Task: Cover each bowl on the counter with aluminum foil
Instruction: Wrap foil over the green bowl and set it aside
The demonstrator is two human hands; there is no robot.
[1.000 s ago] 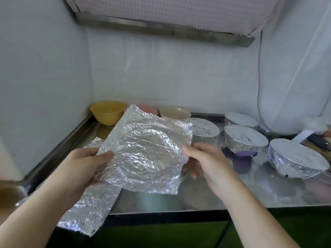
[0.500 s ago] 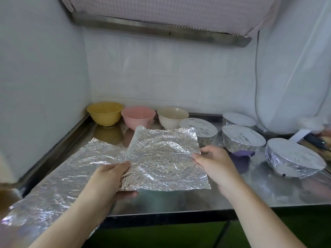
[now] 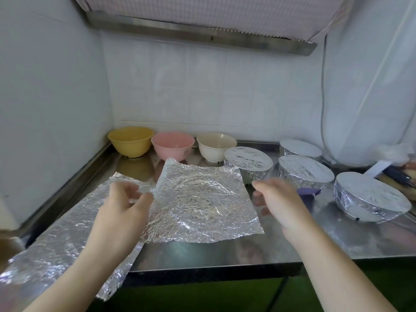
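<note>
Two crinkled foil sheets (image 3: pixel 202 203), three smooth round bowls (image 3: pixel 172 145), steel counter (image 3: pixel 292 244)

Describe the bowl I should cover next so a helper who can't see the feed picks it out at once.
Find the back wall of the steel counter, where three uncovered bowls stand in a row. Take the cream bowl, the rightmost, beside the nearest foil-covered bowl. Its neighbours are the pink bowl and the yellow bowl.

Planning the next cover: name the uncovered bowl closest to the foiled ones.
The cream bowl, rightmost of the three bare bowls, beside a foil-covered bowl.
</note>
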